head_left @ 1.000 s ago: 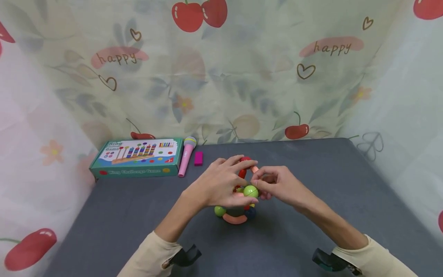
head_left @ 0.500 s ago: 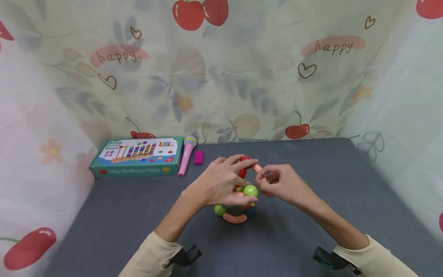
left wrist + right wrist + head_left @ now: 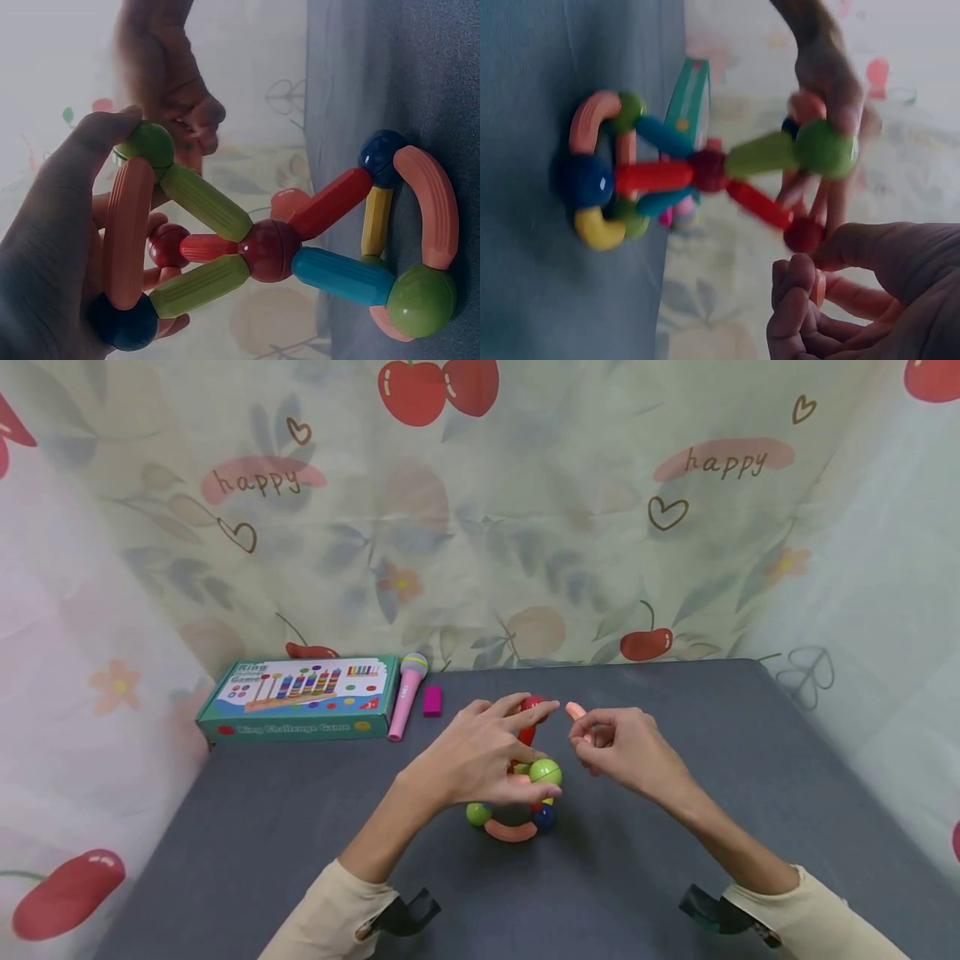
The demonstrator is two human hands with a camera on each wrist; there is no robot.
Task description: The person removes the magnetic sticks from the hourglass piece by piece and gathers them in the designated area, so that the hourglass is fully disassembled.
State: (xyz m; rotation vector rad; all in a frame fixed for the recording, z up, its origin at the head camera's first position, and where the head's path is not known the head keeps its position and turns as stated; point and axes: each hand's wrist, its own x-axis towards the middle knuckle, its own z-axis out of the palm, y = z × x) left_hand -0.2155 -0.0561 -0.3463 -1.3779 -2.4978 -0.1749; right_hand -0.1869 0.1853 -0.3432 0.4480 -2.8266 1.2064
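Note:
A model of magnetic rods and balls [image 3: 270, 251] stands on the table, with a crimson ball at its middle and a ring of curved rods as its base. My left hand [image 3: 487, 760] holds its upper part: the thumb lies on a green ball [image 3: 148, 146], while the fingers reach behind, near a red ball [image 3: 169, 245]. Just right of the model, my right hand [image 3: 626, 747] pinches a salmon-coloured rod [image 3: 575, 711] between thumb and fingers. One end of that rod sticks out toward the upper left, apart from the model; the fingers hide the rest.
At the back left of the dark grey table [image 3: 675, 710] lies a green ring game box [image 3: 300, 702]. A pink toy microphone [image 3: 406, 697] leans along its side, and a small magenta block [image 3: 432, 702] sits beside that. Printed cloth [image 3: 480, 568] hangs behind the table.
My right hand has drawn to the right and slightly away from the model, taking the salmon rod from beside the red ball. The left hand keeps its hold in place.

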